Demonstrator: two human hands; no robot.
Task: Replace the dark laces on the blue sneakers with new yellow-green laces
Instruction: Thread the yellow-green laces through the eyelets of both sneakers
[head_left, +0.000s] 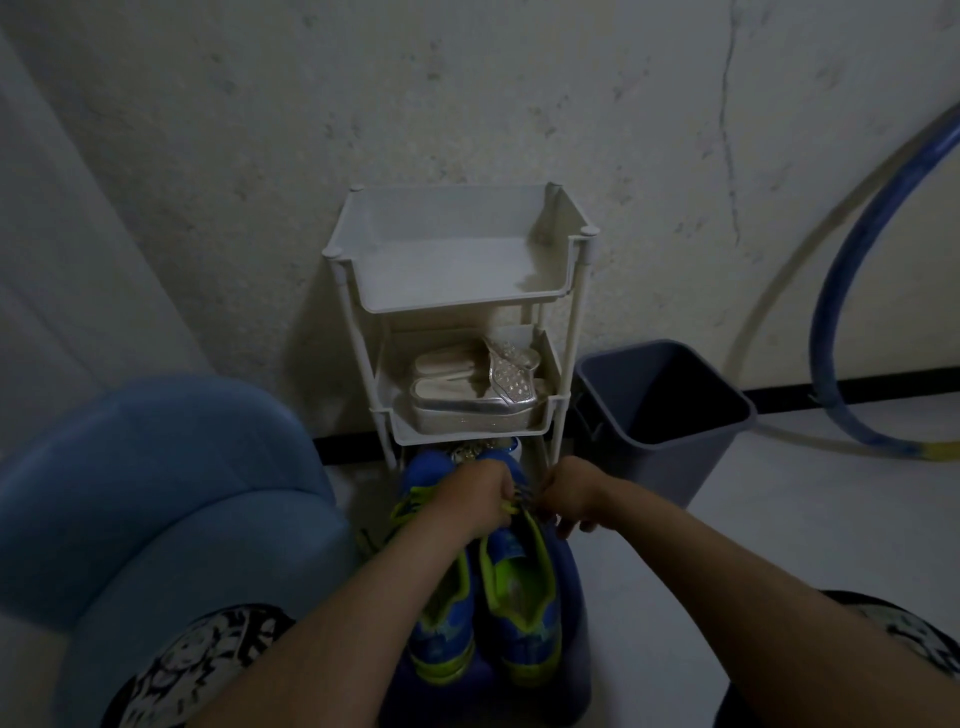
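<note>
- A blue padded seat (156, 493) fills the left side.
- A white rack (452, 302) stands against the wall just beyond the shoes, with silver sandals (467, 402) on its middle shelf.
- A grey bin (649, 457) sits just right of the rack, and a blue hoop (836, 291) leans further right.
- The wall (260, 156) is pale and cracked, the floor (779, 519) is light, and the room is dim.
- The blue sneakers (519, 597) lie side by side on a dark blue pad (569, 587) between the knees, toes toward the rack.
- The left hand (478, 499) curls round a yellow-green lace (506, 509) over the tongues.
- The right hand (569, 499) is just beside it with fingers bent downward. I cannot tell what, if anything, it holds.
</note>
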